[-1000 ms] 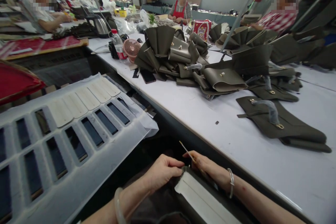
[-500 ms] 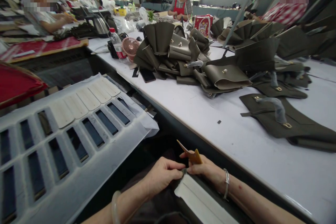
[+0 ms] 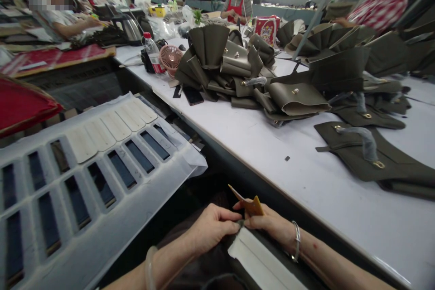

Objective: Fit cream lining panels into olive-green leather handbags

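Low in the middle, a dark olive leather piece with a white backing strip [image 3: 261,260] lies on my lap side, below the table's edge. My left hand [image 3: 212,225] pinches its far end between thumb and fingers. Close against it, my right hand [image 3: 275,230] grips a flat yellow tool with a pointed brown tip [image 3: 254,207], which sticks up from the fingers. The thumb of that hand also presses on the leather end, right beside my left thumb. The very edge they pinch is mostly covered by the fingertips.
On the white table [image 3: 272,163] lie olive bag parts [image 3: 299,97] in a heap and a flap with a wrapped handle [image 3: 367,145]. A pink fan [image 3: 170,60] and bottle [image 3: 152,54] stand behind. At left is a slotted white tray [image 3: 132,204]. Several people work farther back.
The view has shifted slightly, so the table's contents sit a little farther right. Both hands keep nearly the same grip and place on the leather piece.
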A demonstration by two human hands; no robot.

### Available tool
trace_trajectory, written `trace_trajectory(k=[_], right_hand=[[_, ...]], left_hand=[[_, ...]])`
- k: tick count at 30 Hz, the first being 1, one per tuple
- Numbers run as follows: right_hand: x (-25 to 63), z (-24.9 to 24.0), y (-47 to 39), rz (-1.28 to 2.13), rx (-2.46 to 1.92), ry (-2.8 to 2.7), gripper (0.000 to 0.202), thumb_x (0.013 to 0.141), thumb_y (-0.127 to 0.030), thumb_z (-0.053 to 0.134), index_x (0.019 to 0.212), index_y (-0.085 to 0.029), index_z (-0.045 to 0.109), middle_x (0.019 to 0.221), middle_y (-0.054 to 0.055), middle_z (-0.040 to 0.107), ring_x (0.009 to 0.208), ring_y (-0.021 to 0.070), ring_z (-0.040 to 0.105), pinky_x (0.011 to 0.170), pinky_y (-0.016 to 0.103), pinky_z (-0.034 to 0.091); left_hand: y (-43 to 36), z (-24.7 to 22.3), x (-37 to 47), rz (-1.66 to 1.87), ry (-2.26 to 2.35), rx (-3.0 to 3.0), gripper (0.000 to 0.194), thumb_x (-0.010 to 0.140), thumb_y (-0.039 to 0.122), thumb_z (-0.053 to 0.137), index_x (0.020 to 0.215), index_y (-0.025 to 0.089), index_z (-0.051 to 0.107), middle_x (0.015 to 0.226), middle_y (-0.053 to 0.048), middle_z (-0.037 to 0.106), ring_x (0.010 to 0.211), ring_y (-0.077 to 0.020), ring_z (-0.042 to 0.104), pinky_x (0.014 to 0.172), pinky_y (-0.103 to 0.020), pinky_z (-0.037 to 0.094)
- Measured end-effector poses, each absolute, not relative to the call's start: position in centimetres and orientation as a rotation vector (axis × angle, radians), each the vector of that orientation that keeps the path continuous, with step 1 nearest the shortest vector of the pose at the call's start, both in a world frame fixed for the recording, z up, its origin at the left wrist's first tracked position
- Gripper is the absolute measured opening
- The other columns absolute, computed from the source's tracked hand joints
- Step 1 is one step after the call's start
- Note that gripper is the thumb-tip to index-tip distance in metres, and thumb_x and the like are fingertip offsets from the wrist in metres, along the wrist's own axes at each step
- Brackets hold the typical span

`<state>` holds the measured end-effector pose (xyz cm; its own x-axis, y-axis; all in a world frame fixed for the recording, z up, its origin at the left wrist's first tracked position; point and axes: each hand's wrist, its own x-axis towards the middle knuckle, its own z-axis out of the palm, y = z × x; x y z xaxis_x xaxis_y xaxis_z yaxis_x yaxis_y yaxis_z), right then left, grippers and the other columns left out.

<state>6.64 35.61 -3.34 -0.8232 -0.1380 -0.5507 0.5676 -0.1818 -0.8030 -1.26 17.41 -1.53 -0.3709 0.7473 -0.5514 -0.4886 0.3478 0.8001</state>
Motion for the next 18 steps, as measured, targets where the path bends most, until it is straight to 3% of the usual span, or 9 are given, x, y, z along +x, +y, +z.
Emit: trace_trajectory(k=[11, 18], right_hand=[[5.4, -2.6, 34.4, -1.840, 0.364, 1.930, 0.044, 0.057, -0.020, 0.052, 0.100, -0.015, 0.057, 0.069, -0.005, 0.046, 0.065, 0.0132, 0.039, 0.060, 0.028, 0.031], [5.4, -1.9, 34.3, -1.812, 0.379, 1.987, 0.051, 0.056, -0.021, 0.053, 0.106, -0.013, 0.059, 0.068, -0.005, 0.047, 0.064, 0.0141, 0.039, 0.060, 0.029, 0.030]], left_hand=[[17.2, -2.2, -0.6, 1.279, 1.628, 0.376, 0.028, 0.073, 0.021, 0.053, 0.084, 0.013, 0.077, 0.065, 0.000, 0.060, 0.062, -0.0127, 0.044, 0.056, -0.025, 0.031], [17.0, -2.2, -0.8, 1.311, 1.564, 0.418, 0.030, 0.075, 0.024, 0.056, 0.091, 0.014, 0.078, 0.067, 0.000, 0.064, 0.063, -0.0135, 0.048, 0.059, -0.025, 0.034]])
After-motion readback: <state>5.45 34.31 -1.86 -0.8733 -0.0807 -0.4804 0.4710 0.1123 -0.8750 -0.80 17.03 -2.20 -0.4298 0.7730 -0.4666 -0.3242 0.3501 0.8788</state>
